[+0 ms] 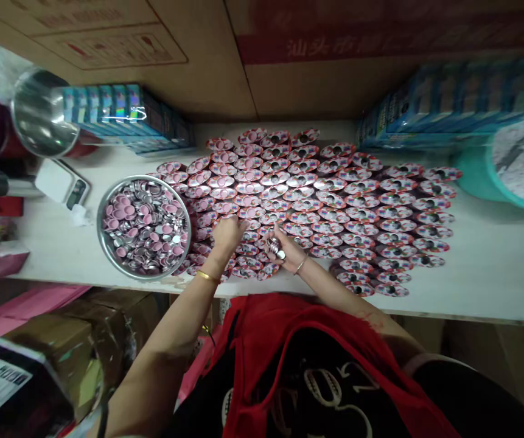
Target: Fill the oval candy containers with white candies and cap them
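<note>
Many printed red-and-white packages (325, 201) stand packed in rows, their oval tops facing up. On the left rows pink discs (249, 163) sit in the tops; farther right the tops show dark round openings. My left hand (228, 234) is closed over the packages left of the middle, and whatever its fingers hold is hidden. Several small silver metal cups (275, 248) are gathered in my right hand (289, 250), its fingers curled around them just above the front rows. To the left, a round steel bowl (100, 228) holds a heap of similar small cups, some showing pink insides.
A small white scale (61, 182) and a steel pot (42, 115) are at the left. Blue boxes in clear wrap stand at the back left (120, 115) and back right (426, 109). A teal tub (481, 167) is at the right. Large cartons (198, 67) form the back.
</note>
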A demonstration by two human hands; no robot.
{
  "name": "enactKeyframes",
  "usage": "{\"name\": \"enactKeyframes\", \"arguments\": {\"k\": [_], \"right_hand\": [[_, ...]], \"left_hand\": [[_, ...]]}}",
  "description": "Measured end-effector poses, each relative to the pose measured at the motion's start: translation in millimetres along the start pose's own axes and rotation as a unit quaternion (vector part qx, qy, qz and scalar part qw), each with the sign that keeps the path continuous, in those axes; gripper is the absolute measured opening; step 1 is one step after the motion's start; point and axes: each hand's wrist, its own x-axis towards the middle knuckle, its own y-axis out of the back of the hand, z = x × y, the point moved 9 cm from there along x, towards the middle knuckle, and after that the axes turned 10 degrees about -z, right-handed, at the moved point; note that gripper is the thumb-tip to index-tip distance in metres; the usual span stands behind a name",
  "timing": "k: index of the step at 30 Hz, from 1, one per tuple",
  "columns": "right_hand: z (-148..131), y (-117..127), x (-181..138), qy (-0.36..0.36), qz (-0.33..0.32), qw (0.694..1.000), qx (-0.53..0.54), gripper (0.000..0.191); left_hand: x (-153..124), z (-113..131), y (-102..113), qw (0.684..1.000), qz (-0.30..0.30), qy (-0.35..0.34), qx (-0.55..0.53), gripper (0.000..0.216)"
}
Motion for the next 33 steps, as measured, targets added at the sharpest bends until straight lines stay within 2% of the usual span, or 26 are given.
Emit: {"name": "enactKeyframes", "arguments": {"k": [2,4,5,6,8,10,13,16,23,28,33], "right_hand": [[5,2,-2,-0.019,0.014,1.000,-0.020,0.055],[10,3,-3,-0.032,0.020,0.998,-0.040,0.056],[13,2,-4,-0.037,0.020,0.998,-0.051,0.056],[17,1,-5,-0.041,0.019,0.997,-0.061,0.055],[25,-3,-7,-0.053,0.005,0.995,-0.080,0.054],[34,-9,-9,-0.067,-0.024,0.994,-0.087,0.051],[42,-17,-11,-0.059,-0.064,0.994,-0.064,0.038],[42,-19,-14,-0.040,-0.070,0.995,-0.051,0.031],[35,-13,-17,-0.013,-0.051,0.997,-0.059,0.033],[30,-7,-14,0.027,-0.020,0.997,-0.073,0.030],[26,-10,-13,0.062,-0.015,0.994,-0.088,0.029]], "left_hand": [[-21,22,-3,0.989,0.029,-0.129,-0.072,0.030],[-50,47,-11,0.951,0.022,-0.277,-0.138,0.028],[-63,54,-16,0.933,0.014,-0.320,-0.161,0.025],[-72,56,-21,0.925,0.012,-0.335,-0.180,0.020],[-80,50,-29,0.927,0.019,-0.311,-0.211,0.010],[-79,36,-38,0.941,0.013,-0.259,-0.219,0.014],[-64,3,-46,0.978,-0.003,-0.126,-0.165,0.021],[-46,-24,-39,0.993,0.015,-0.020,-0.118,0.026],[-12,-25,-36,0.998,-0.010,0.045,-0.040,0.030],[-10,-22,-34,0.998,-0.027,0.056,-0.004,0.034],[-16,-21,-30,0.999,-0.013,0.050,-0.007,0.036]]}}
